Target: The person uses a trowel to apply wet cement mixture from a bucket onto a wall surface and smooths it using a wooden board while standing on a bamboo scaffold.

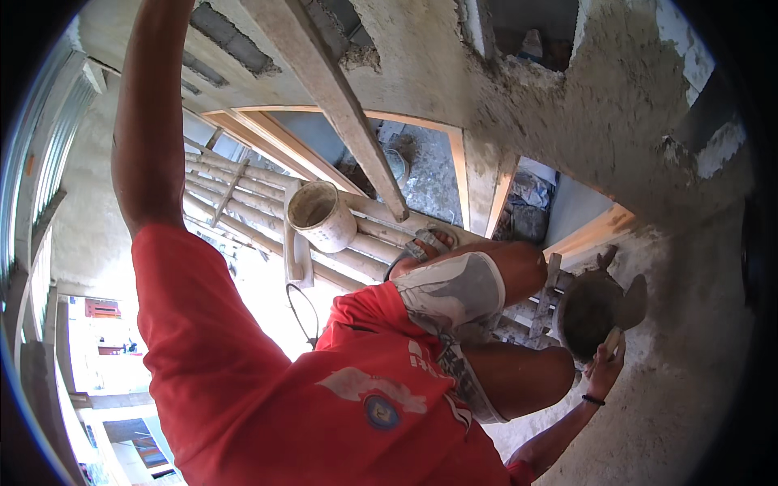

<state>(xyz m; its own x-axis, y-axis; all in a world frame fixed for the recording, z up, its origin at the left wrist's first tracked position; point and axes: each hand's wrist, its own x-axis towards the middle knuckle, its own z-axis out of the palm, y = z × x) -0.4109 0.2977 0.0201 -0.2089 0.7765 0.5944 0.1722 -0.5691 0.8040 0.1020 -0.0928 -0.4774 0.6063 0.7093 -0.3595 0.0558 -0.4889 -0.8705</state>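
At the right, my right hand (603, 374) grips the pale handle of a trowel (631, 304). Its grey, rounded blade stands beside the rim of a dark round bucket (559, 317), apparently over its edge. Grey-brown mortar (590, 312) seems to lie inside that bucket, though it is in shade. My left arm (150, 121) reaches up past the top edge of the picture, so the left hand is out of sight. Rough grey plaster covers the wall (624, 121) in front of me.
I squat on a scaffold of bamboo poles (373, 249). A mortar-stained white bucket (334, 231) stands on the poles. A wooden beam (336, 101) slants across the view. Beyond are wood-framed openings (460, 174), with a lower floor (433, 182) visible through one.
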